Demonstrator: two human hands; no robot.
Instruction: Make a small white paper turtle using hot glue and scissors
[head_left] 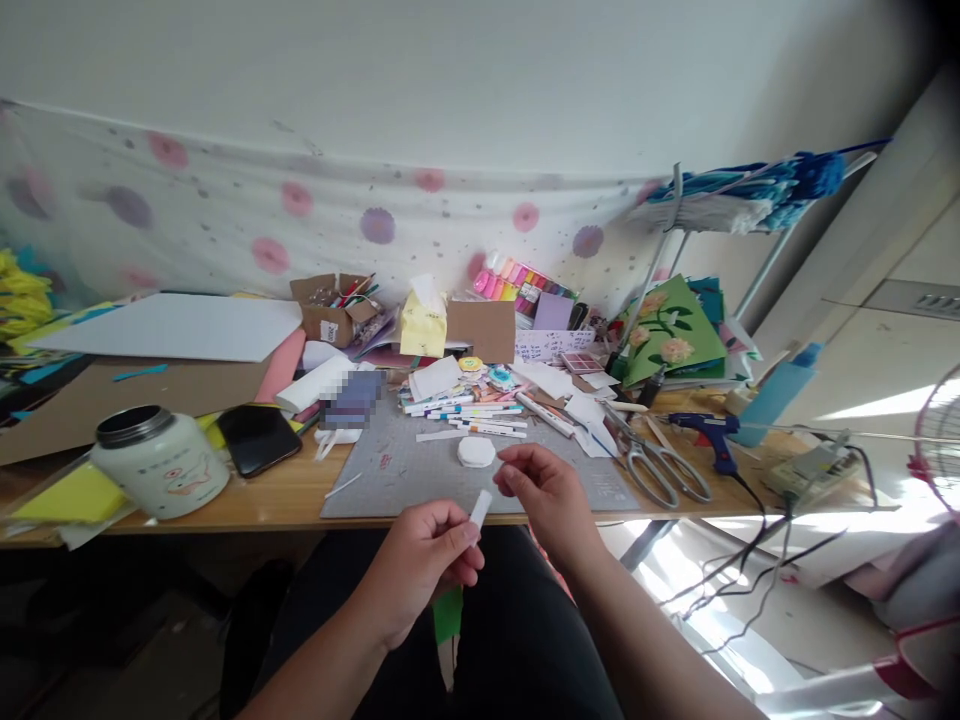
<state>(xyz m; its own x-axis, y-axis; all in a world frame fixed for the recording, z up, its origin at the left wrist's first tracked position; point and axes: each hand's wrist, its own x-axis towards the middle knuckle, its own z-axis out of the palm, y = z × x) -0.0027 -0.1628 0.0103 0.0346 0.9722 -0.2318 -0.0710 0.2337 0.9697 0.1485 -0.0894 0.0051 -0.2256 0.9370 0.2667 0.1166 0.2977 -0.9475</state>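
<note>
My left hand (pixel 431 560) pinches a short white strip (pixel 481 508), perhaps paper or tape, between thumb and fingers, above the front edge of the table. Just to the right and a little higher, my right hand (pixel 546 495) has its thumb and fingertips pressed together. Whatever lies between them is too small to make out. Beyond the hands, a white many-sided disc (pixel 476 452) rests on the grey cutting mat (pixel 409 485). A thin pale strip (pixel 442 436) lies behind it.
Several marker pens (pixel 469 410) and paper scraps cover the back of the mat. At right are large scissors (pixel 660 465), a blue glue gun (pixel 712 435) and trailing cables. A wide jar (pixel 157 460) and a black phone (pixel 259 440) stand and lie at left.
</note>
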